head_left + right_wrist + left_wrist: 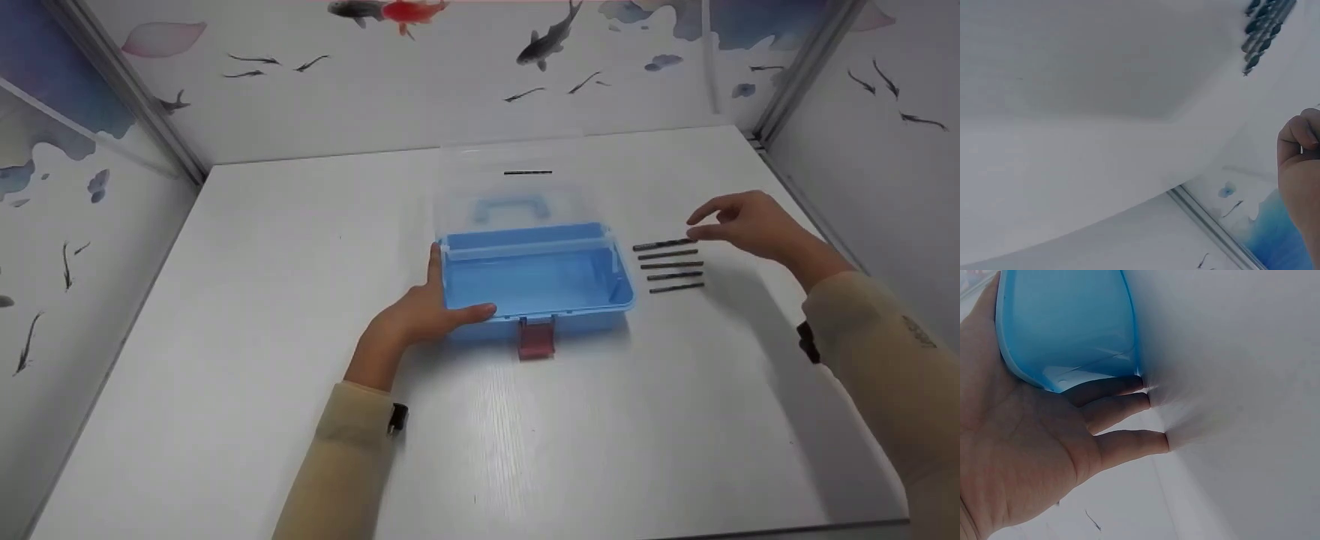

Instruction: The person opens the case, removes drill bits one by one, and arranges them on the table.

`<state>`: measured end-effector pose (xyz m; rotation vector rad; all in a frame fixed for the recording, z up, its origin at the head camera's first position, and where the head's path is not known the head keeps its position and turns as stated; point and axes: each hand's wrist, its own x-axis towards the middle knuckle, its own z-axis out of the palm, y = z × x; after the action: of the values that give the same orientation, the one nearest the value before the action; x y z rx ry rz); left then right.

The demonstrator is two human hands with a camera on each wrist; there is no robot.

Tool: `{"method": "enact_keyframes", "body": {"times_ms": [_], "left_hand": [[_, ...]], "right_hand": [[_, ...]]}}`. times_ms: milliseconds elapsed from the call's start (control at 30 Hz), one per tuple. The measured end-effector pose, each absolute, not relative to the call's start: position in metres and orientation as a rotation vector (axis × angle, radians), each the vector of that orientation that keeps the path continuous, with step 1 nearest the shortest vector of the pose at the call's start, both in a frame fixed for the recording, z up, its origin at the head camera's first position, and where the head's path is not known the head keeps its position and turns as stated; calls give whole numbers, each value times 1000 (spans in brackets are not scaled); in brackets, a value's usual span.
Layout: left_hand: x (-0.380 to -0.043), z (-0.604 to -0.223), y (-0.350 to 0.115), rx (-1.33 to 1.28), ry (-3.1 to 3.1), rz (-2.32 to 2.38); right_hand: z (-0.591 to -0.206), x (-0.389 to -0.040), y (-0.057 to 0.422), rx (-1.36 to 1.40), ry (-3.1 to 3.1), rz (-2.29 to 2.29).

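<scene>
A blue plastic toolbox (536,326) stands with its clear lid (517,161) swung back and a red latch (536,341) hanging at the front. My left hand (420,307) rests on its front left corner, thumb across the front rim. In the left wrist view, straight fingers (1129,441) reach down past the blue wall. Right of the box lies a row of several dark drill bits (671,265). Over the right end of the farthest bit, my right hand (750,225) has thumb and index slightly apart, with nothing visible between them.
Another dark drill bit (528,172) shows within the outline of the lid. A blue carrying handle (512,206) is on the lid. White panels with painted fish (551,41) enclose the white table (262,300) at the back and sides.
</scene>
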<state>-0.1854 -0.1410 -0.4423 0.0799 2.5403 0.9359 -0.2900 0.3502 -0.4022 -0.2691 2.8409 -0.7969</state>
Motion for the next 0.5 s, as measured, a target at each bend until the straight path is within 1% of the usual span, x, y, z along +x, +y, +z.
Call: {"method": "enact_keyframes", "body": {"times_ms": [500], "left_hand": [[-186, -443, -141, 72, 2539, 978]], "right_hand": [[-334, -325, 281, -357, 2905, -949]]}}
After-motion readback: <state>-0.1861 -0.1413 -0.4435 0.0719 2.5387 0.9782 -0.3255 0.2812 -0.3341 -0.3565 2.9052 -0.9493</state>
